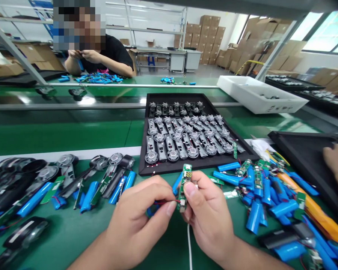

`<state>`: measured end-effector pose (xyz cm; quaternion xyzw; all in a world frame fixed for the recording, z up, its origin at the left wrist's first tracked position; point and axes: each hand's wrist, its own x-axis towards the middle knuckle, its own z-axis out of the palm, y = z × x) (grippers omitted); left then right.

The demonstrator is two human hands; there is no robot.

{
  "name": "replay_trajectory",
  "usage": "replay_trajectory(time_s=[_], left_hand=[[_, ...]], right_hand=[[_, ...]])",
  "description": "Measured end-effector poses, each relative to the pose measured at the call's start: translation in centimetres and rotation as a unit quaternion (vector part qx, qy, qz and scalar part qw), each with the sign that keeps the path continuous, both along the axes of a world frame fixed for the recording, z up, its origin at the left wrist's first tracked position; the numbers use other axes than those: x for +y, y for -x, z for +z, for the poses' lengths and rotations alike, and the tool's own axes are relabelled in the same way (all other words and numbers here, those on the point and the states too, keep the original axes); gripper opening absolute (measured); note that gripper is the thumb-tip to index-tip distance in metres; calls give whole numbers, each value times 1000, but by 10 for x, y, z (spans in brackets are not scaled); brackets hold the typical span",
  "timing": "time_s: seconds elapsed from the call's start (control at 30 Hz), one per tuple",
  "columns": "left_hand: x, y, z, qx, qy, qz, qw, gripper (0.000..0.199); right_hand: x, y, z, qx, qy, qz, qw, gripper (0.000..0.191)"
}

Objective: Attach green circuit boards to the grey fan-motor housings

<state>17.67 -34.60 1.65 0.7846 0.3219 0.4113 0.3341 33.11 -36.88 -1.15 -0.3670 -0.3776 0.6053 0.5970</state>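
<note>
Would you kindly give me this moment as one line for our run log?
left hand: pinching thin red wire | right hand: holding green circuit board | white cable below | nearby: blue cylindrical batteries

The left hand (pixel 133 221) and right hand (pixel 208 217) come close together — fingers (pixel 157 187) pinched inward, forearms angled up from below.

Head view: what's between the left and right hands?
In the head view, a green circuit board with a small digit display, pinched by the left hand and right hand; a white cable runs below.
</note>
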Motion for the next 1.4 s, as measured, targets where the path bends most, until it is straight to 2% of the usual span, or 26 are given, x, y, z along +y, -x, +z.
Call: replay_trajectory(time_s=[0.33, 0.5, 0.73, 0.87, 1.13, 1.4], left_hand=[[0, -3, -4, -40, 176, -2, 983, 19], [-1, -5, -6, -62, 214, 0, 975, 20], [1, -8, -8, -64, 196, -6, 978, 20], [0, -8, -8, -49, 160, 0, 986, 20], [-4, -9, -2, -22, 96, 19, 995, 20], [-1, -11, 2, -9, 75, 22, 997, 21]], right_hand=[[-3, 2, -1, 12, -2, -6, 1000, 34], [-3, 2, -2, 1, 17, -6, 1000, 37], [-1, 2, -4, 26, 31, -1, 999, 36], [-1, 2, -3, 30, 27, 0, 999, 36], [-3, 2, -2, -25, -7, -5, 1000, 34], [-3, 1, -3, -71, -18, -10, 997, 31]])
